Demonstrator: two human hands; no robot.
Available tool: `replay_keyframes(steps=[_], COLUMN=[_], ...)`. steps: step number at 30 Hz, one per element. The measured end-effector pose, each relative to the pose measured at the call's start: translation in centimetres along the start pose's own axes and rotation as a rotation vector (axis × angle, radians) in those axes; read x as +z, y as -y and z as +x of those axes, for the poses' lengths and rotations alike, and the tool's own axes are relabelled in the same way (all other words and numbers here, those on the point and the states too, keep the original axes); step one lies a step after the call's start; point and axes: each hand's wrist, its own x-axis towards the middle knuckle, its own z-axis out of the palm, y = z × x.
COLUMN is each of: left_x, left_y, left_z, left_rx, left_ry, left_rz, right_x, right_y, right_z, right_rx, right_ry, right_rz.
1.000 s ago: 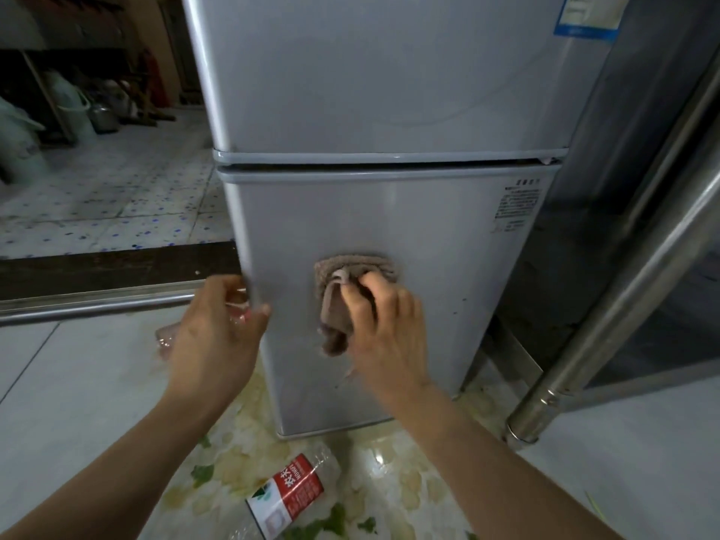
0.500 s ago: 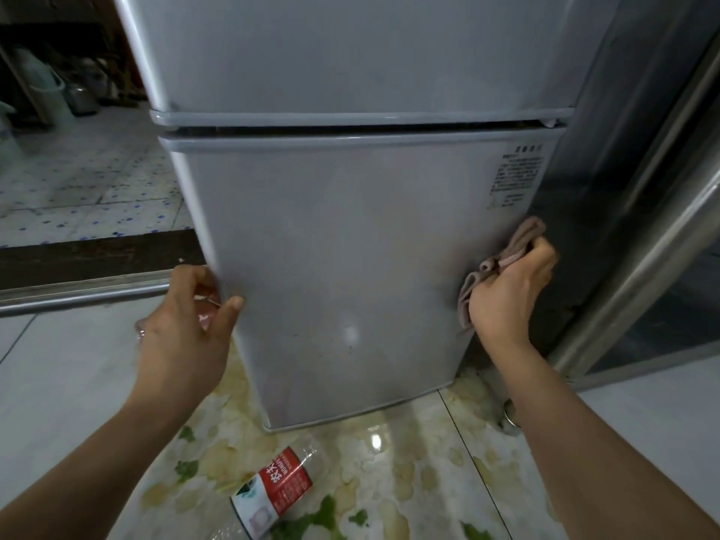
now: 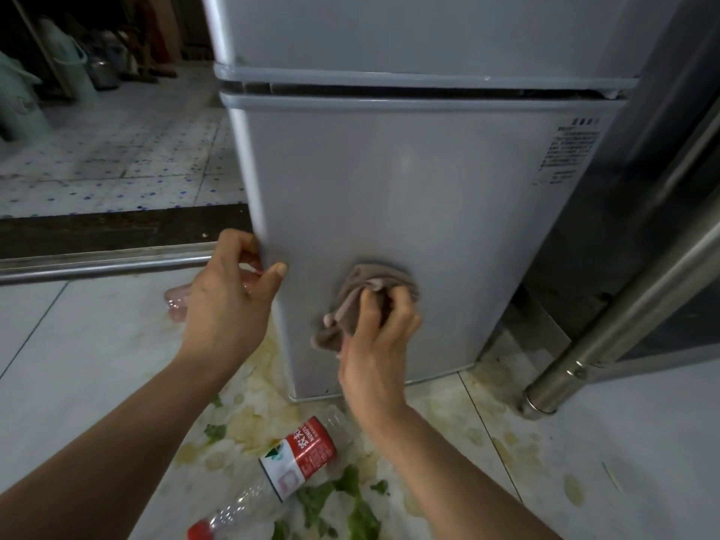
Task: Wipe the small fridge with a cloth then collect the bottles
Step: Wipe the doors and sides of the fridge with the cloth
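Bottle point(image 3: 296, 457) flat — cap point(image 3: 198, 531) near-left

Pink bottle point(image 3: 175, 304) mostly behind left hand point(image 3: 230, 305), fridge point(image 3: 409, 208) top cropped, label text point(image 3: 567, 150) unreadable

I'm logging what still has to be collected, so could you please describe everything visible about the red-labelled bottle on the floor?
The red-labelled bottle is clear, ribbed plastic and looks empty. It has a red cap at its near end and a red-and-white wrapper with white characters around its middle. It lies on its side, running diagonally from the lower left up toward the fridge's base, on the stained floor tiles beside green leafy scraps. No hand touches it; the right forearm passes close beside its far end.
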Motion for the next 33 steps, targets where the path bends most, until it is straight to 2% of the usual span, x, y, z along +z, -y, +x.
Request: replay_keyframes(steps=[2,4,8,12,15,20,23,25,30,33], left_x=[-0.1,-0.1,0.9,1.5,1.2,-0.4,-1.6,-2.1,-2.5,-2.3], left_y=[0.4,1.3,3.0,3.2,3.3,4.3,5.4,6.2,7.7,8.5], left_z=[-0.1,-0.5,-1.3,-1.4,-1.2,-1.2,-1.8,-2.0,-2.6,-2.7], left_rx=[0.01,0.003,-0.023,-0.059,-0.074,-0.111,-0.134,-0.149,-0.188,-0.194], left_ry=[-0.005,0.015,0.131,0.113,0.127,0.301,0.336,0.303,0.257,0.259], left_rz=[-0.017,-0.01,0.081,0.078,0.059,-0.138,-0.151,-0.127,-0.118,-0.087], right_x=[-0.8,-2.1,-4.3,-3.0,-0.8,0.8,-0.3,-1.1,-0.2,0.8], right_y=[-2.0,-5.0,-9.1,-6.8,-2.4,1.2,0.5,0.5,4.3,4.2], right_z=[0.7,2.1,4.2,4.6,2.4,-0.1,1.9,3.8,8.2,7.8], right_rx=[-0.177,-0.216,0.102,0.254,0.08,-0.314,-0.511,-0.588,-0.669,-0.744], right_ry=[0.054,-0.002,-0.166,-0.218,-0.22,0.107,0.183,0.131,-0.13,-0.165], right_rz=[-0.035,-0.115,-0.158,-0.126,-0.105,-0.08,-0.135,-0.176,-0.196,-0.292])
